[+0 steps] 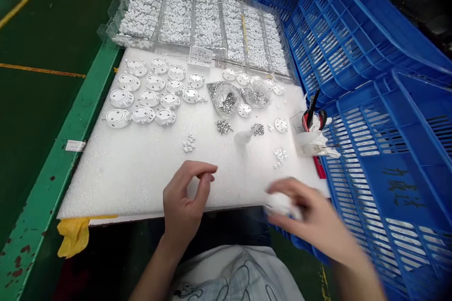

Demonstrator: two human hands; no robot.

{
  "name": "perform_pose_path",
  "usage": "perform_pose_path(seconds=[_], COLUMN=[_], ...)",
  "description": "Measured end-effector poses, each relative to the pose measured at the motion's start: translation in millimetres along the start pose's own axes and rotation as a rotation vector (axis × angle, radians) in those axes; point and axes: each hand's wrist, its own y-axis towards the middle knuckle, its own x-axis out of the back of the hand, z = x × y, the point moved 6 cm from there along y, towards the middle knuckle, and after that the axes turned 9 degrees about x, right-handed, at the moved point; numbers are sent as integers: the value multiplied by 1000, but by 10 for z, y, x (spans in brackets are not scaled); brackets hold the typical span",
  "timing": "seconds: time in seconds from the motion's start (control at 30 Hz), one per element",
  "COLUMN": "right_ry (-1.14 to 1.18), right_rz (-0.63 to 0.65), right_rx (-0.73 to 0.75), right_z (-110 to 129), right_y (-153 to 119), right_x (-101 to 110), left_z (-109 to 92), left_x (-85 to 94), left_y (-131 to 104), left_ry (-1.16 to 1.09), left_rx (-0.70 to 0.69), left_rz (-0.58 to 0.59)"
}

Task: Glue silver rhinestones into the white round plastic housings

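My right hand [303, 211], blurred, is wrapped round a rounded white part [280, 204] over the front edge of the foam-topped table, at the right. Thumb and index finger of my left hand [190, 193] are pressed together above the front edge, near the middle; whatever is between them is too small to make out. Beyond my left hand is a small pile of white pieces [189, 143]. A white bottle with a nozzle [243, 138] stands between two heaps of small metal pieces [223, 127]. Another little white pile [280, 157] lies to the right.
Rows of white oval parts [149, 98] cover the back left. Clear trays [176, 4] full of white pieces line the back, with open bags of metal pieces [228, 99] before them. A tool container [309, 143] and blue crates [384, 169] flank the right side.
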Motion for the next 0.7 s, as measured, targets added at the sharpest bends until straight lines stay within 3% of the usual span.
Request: perform_pose_path(seconds=[0.1, 0.2, 0.37, 0.57, 0.7], right_ry=[90, 19, -149, -122, -50], right_rz=[217, 232, 4, -300, -388], right_rx=[83, 220, 305, 387, 419], right_z=[86, 170, 120, 2, -41], right_y=[612, 945, 845, 584, 525], right_x=[-551, -852, -722, -553, -538], left_z=[-30, -12, 102, 149, 90], left_x=[68, 142, 20, -236, -223], left_y=[-132, -186, -197, -69, 133], left_ry=[242, 466, 729, 800, 782], left_rx=[-34, -61, -140, -236, -316], left_rz=[98, 97, 158, 229, 255])
